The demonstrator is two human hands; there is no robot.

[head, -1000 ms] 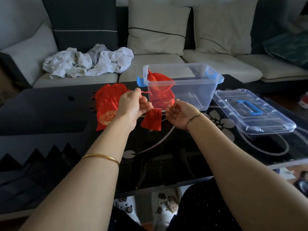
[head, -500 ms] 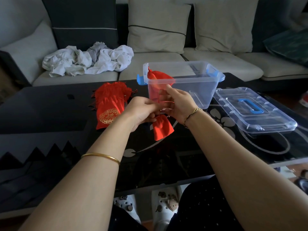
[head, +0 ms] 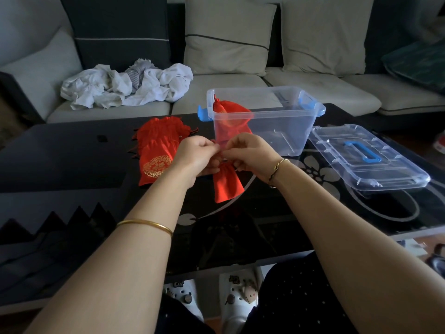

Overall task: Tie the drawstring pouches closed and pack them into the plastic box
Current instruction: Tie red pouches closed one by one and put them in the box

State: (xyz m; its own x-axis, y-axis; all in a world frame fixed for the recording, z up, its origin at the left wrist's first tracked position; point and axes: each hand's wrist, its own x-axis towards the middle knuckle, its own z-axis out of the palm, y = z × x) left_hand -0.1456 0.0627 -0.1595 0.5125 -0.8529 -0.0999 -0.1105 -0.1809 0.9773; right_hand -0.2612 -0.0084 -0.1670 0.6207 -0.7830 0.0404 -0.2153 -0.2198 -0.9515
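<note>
- Red drawstring pouch (head: 226,183) hangs just below the hands, above the bench (head: 60,160). Its gathered neck is hidden between the fingers and only its body shows.
- The hands are together, knuckles almost touching. The left hand (head: 198,156) and the right hand (head: 250,153) both have their fingers curled in a pinch at the pouch's neck. The cord is too thin to make out, so whether the knot is finished cannot be told.
- The pouch's long axis runs from the hands down toward the person, its bottom tilted slightly to the right.
- The plastic box (head: 289,131) stands open just beyond the hands and a little to their right, so the right hand is the nearer one for the drop. The pouch would have to be lifted up and forward over the near rim.
- One packed pouch (head: 228,112) leans against the box's left end wall; the rest of the floor looks free.
- A pile of pouches (head: 156,150) lies on the bench just left of the left hand, probably the next to be tied.
- The lid (head: 368,157) lies flat to the right of the box, apart from it.
- By my reading most of the task is left.
</note>
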